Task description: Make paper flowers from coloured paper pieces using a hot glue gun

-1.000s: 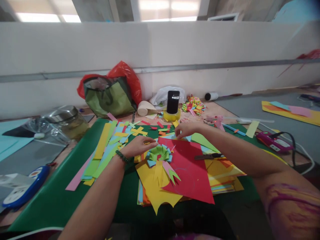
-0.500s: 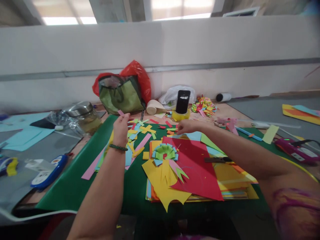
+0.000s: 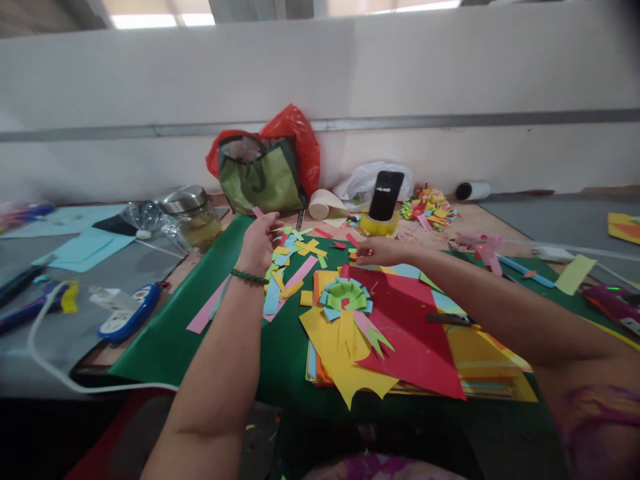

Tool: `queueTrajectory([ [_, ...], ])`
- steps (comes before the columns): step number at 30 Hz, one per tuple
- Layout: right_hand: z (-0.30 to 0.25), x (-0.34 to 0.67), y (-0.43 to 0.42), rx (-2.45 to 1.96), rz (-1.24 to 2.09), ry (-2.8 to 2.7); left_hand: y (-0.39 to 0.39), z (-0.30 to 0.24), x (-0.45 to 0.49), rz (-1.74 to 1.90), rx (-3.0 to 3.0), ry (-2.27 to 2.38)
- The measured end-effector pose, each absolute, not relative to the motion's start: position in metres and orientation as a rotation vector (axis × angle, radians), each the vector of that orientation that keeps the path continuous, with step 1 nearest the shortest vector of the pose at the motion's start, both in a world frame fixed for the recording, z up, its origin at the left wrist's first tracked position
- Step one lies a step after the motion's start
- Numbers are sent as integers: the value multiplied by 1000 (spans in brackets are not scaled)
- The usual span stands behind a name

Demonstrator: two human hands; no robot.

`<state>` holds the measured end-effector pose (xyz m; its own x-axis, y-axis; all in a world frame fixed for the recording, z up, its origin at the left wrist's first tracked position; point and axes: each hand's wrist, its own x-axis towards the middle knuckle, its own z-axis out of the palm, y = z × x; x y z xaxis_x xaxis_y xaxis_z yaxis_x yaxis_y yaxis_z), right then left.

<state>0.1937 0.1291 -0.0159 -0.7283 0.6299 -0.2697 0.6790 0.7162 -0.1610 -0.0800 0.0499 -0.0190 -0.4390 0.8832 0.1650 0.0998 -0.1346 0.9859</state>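
Observation:
My left hand (image 3: pixel 260 241) reaches over the left part of a pile of small cut paper pieces (image 3: pixel 311 247). Its fingers are apart and loosely bent. A short pink strip (image 3: pixel 257 211) shows just behind it; I cannot tell whether they touch. My right hand (image 3: pixel 376 251) is at the pile's right side, fingers curled down by small red and orange pieces; what they hold, if anything, is hidden. Nearer me, a green and blue paper rosette (image 3: pixel 345 298) with yellow and pink tails lies on a yellow sheet (image 3: pixel 333 353) and a red sheet (image 3: pixel 415 333).
Scissors (image 3: pixel 449 319) lie on the red sheet. Behind are a phone (image 3: pixel 387 195) in a yellow tape roll (image 3: pixel 379 225), a green bag (image 3: pixel 260 179) and a finished-looking paper cluster (image 3: pixel 430 208). A glass jar (image 3: pixel 193 220) stands left; a pink glue gun (image 3: pixel 484 249) lies right.
The view has shifted, so the table things appear farther right and slightly higher. Both hands stay over the paper pieces; the left hand's fingers look more spread.

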Motion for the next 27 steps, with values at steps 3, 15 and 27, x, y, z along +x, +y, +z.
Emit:
queueTrajectory([
  [3, -12, 208, 123, 1101, -361, 2704, 41, -19, -49, 1352, 1388, 1466],
  [15, -36, 245, 112, 1255, -485, 2698, 27, -38, -2, 448, 1844, 1407],
  [27, -5, 285, 154, 1707, -1466, 2781, 34, -16, -47, 786, 1397, 1431],
])
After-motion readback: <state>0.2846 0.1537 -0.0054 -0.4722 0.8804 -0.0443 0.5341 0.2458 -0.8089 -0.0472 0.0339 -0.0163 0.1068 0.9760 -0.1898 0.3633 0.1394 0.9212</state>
